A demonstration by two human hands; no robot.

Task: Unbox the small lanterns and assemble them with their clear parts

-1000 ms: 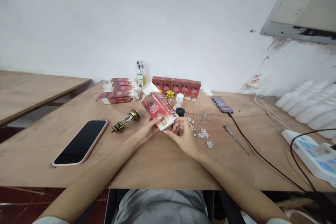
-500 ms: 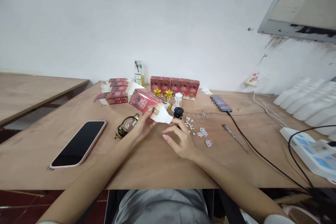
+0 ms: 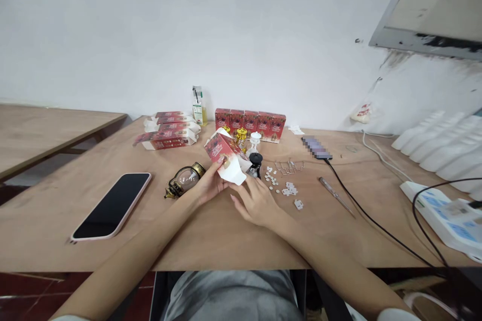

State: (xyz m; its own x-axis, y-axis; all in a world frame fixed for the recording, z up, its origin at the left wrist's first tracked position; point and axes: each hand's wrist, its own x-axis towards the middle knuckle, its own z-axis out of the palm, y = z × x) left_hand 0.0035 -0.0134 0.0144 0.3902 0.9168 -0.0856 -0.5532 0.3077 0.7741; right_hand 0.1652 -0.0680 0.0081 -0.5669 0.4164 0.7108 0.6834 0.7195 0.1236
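I have the left hand (image 3: 211, 184) pinching a red box (image 3: 219, 146) above the table (image 3: 211, 246); the right hand (image 3: 259, 203), thumb apart from fingers, is at its open flap (image 3: 235, 173). From here, five boxes (image 3: 250, 123) look closed; this one isn't yet, and the lantern (image 3: 188, 178) lies unboxed.

The box (image 3: 218, 147) has turned, and its white flap (image 3: 231, 170) now points more toward the person. The right hand (image 3: 258, 202) is nearer the left hand (image 3: 210, 184).

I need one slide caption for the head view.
Red box, white flap open, in the left grip; a bronze lantern lies nearby.
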